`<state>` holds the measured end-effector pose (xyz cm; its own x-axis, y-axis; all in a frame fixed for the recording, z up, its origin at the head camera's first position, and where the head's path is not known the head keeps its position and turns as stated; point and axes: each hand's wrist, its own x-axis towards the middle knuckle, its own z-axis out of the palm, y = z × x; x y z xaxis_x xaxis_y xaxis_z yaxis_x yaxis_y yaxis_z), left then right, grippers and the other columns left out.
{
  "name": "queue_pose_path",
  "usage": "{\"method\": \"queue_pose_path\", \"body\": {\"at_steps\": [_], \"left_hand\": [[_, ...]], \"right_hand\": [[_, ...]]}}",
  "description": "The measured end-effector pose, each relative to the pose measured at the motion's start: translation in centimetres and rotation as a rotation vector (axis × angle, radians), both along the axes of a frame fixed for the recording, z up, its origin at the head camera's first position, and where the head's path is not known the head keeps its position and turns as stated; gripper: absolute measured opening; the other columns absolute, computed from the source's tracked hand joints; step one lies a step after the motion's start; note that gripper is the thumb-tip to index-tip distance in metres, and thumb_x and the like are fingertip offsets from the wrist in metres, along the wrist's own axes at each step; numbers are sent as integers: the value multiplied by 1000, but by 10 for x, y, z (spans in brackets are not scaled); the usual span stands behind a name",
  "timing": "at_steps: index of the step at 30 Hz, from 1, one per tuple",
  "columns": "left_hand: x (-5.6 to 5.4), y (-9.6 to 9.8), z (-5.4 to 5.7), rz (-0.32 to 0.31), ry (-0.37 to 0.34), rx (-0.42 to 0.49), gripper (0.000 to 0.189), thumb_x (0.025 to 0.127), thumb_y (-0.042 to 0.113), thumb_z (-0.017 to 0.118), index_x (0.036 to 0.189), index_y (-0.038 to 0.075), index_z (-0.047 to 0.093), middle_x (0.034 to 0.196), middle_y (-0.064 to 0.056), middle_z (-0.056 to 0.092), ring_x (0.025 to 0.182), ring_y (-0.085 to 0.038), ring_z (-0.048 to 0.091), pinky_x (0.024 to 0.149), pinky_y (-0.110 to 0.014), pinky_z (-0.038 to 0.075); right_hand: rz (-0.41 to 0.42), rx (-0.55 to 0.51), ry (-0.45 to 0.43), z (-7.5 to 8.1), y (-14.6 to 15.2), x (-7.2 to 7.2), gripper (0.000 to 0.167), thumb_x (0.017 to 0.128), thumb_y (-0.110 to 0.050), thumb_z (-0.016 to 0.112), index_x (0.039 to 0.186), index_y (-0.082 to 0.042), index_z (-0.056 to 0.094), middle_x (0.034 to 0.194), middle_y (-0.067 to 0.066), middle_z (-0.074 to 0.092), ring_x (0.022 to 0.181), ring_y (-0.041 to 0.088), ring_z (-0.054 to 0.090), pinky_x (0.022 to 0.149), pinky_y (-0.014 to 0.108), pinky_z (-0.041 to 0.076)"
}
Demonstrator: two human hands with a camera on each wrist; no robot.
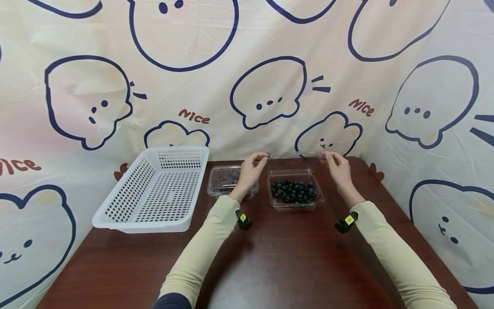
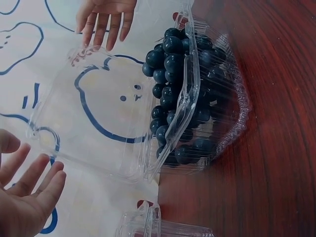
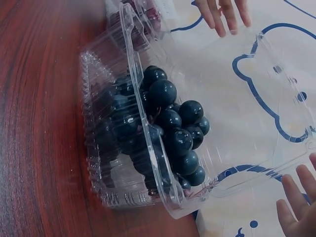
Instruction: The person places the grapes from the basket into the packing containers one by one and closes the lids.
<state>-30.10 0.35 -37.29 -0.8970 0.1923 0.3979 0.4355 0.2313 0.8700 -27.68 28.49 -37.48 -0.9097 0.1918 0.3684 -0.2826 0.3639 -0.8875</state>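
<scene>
A clear plastic clamshell box (image 1: 295,206) stands on the table with its transparent lid (image 2: 106,111) raised on the far side. Dark, glossy grapes (image 1: 294,191) on stems fill its base and rise over the rim in both wrist views. My left hand (image 1: 251,171) is at the lid's left corner, with fingers loosely bent and spread in the left wrist view. At the opposite corner is my right hand (image 1: 340,174), its fingertips right at the lid's edge and its fingers fairly straight in the left wrist view.
Left of the grape box sits another clear clamshell (image 1: 221,180), with reddish contents, partly behind my left wrist. A white perforated basket (image 1: 197,189) stands further left. The brown table (image 1: 293,257) ends at a cartoon-printed cloth backdrop (image 1: 216,94).
</scene>
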Motion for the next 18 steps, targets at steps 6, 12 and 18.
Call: {"method": "queue_pose_path", "body": {"at_steps": [6, 12, 18], "left_hand": [[0, 1, 0, 20, -38, 18, 29, 96, 25, 50, 112, 4, 64, 105, -10, 65, 98, -30, 60, 76, -34, 50], [0, 1, -1, 41, -42, 7, 29, 96, 25, 51, 109, 3, 64, 103, -15, 65, 89, -26, 62, 72, -32, 50], [2, 2, -1, 51, -42, 0, 26, 95, 28, 53, 106, 7, 66, 101, -9, 66, 90, -25, 62, 71, -32, 50]], "right_hand": [[-63, 5, -20, -6, 1, -6, 52, 93, -48, 46, 116, -3, 61, 107, 5, 65, 92, 9, 60, 79, 18, 45], [-71, -15, -28, -8, 1, -6, 56, 90, -53, 48, 113, -4, 62, 98, -7, 63, 87, 3, 59, 90, 42, 45], [-62, -42, -41, -9, 2, -5, 53, 90, -52, 50, 109, -4, 64, 95, -11, 63, 98, 23, 59, 84, 30, 46]]}}
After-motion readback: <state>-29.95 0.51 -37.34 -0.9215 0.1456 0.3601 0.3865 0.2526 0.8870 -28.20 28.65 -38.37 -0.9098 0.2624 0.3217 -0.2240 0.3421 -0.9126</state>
